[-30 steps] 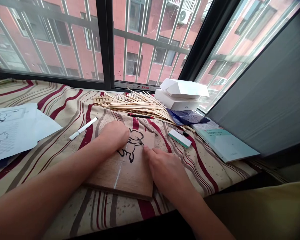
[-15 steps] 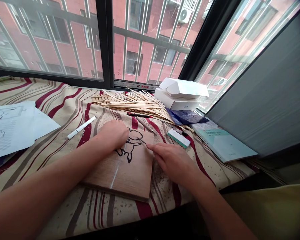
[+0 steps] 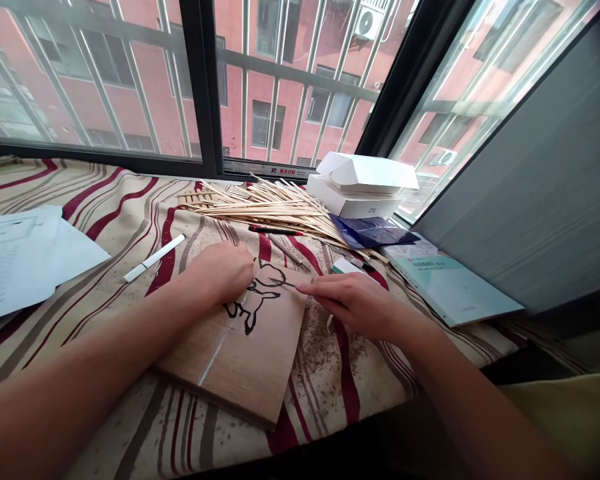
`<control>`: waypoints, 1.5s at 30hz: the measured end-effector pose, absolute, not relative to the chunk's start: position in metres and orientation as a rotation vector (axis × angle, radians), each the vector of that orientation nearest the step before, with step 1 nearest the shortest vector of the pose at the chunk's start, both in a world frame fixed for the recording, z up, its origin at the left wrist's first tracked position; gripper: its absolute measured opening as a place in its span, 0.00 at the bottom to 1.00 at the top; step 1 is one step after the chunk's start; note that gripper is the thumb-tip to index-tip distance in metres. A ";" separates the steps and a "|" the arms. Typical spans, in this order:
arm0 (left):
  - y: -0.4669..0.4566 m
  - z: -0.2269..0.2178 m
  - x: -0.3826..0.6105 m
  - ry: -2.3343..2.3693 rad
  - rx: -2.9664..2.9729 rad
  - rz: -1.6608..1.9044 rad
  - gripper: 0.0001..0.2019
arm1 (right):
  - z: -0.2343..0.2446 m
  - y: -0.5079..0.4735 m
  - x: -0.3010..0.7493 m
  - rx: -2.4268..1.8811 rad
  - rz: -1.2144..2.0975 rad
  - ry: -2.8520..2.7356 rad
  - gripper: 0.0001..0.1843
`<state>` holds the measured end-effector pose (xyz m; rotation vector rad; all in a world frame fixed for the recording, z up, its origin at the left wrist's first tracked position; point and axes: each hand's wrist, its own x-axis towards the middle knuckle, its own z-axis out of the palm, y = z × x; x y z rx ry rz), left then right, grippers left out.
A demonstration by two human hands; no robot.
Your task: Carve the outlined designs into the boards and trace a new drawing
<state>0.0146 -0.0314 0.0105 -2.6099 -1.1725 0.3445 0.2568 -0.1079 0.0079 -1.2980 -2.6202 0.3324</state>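
Note:
A brown wooden board with a black outline drawing lies on the striped cloth. My left hand rests curled on the board's far left part, pressing it down. My right hand sits at the board's right edge, fingers pinched on a thin dark tool whose tip touches the drawing. Wood dust speckles the cloth under the right hand.
A pile of thin wooden sticks lies behind the board. A white marker is to the left, printed papers at far left. White boxes, a dark blue sheet and a teal booklet lie at right. Window bars stand behind.
My right hand slid from the board's lower right to its right edge and out onto the cloth. The board has turned a little. My left hand stays put.

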 end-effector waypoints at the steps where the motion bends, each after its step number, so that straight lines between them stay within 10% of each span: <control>1: -0.031 0.010 0.015 -1.166 -2.608 0.336 0.17 | 0.008 -0.107 0.259 -1.266 0.350 -2.613 0.22; 45: -0.031 0.013 0.018 -1.192 -2.541 0.485 0.19 | 0.020 -0.098 0.259 -1.329 0.389 -2.590 0.23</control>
